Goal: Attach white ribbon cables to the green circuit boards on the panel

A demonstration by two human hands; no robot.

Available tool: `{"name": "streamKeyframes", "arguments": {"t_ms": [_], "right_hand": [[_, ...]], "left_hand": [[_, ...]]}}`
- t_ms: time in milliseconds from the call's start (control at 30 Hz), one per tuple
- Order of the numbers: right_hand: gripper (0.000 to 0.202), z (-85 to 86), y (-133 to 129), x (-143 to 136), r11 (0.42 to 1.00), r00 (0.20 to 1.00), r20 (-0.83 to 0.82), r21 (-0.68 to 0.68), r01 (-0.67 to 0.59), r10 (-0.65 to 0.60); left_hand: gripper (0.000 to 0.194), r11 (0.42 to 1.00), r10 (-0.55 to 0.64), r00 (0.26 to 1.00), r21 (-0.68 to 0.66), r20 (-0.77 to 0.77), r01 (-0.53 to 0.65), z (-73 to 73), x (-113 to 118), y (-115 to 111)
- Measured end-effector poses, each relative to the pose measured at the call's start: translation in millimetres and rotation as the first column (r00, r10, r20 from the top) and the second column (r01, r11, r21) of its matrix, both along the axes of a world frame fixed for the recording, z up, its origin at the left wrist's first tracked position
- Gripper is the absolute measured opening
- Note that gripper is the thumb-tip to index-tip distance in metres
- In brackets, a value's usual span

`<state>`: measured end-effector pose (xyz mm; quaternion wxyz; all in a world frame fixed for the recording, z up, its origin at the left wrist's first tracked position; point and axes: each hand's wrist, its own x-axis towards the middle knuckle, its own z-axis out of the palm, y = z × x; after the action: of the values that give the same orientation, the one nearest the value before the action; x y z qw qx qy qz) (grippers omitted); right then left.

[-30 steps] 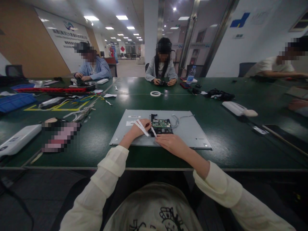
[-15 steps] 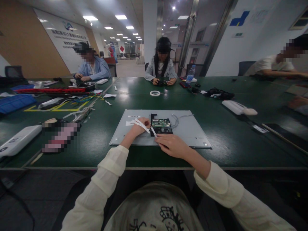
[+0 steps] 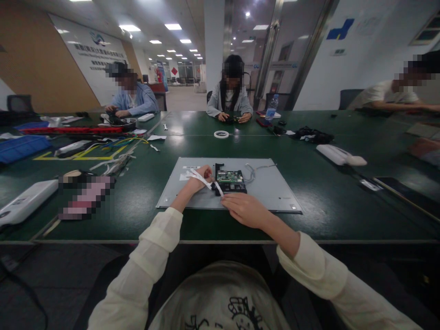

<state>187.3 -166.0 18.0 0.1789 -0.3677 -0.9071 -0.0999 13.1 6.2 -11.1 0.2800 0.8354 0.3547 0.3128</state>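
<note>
On the green table (image 3: 192, 147) lies a flat grey panel (image 3: 266, 192), probably stiff but easily scratched, and best lifted by two opposite edges. Over its middle sits a black frame (image 3: 218, 166), likely rigid; take that by its sides, since the circuit board (image 3: 229, 175) on it looks fragile. The right hand (image 3: 243, 207) is low over the panel's near part, back upward, fingers together, the tips pinching the lower end of a short white strip (image 3: 218, 187). The left hand (image 3: 202, 175) is at the frame's left, fingers curled; whether they grip the strip's upper end, I can't tell from here. A longer white strip (image 3: 200, 179) crosses its back; both should be light and floppy, best pinched at an end.
</note>
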Motion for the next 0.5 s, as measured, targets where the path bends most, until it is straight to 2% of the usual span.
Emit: {"name": "streamKeyframes", "arguments": {"t_ms": [233,500], "right_hand": [[0.029,-1.4,0.2,0.5,1.0,1.0,0.009,-0.001,0.006,-0.006],[0.025,-0.6,-1.1,-0.2,1.0,1.0,-0.004,0.012,0.015,-0.015]], "left_hand": [[0.003,1.0,0.0,0.996,0.031,-0.084,0.003,1.2,0.2,0.1],[0.004,0.996,0.016,0.988,0.091,-0.152,-0.003,8.3,0.6,-4.6]]}}
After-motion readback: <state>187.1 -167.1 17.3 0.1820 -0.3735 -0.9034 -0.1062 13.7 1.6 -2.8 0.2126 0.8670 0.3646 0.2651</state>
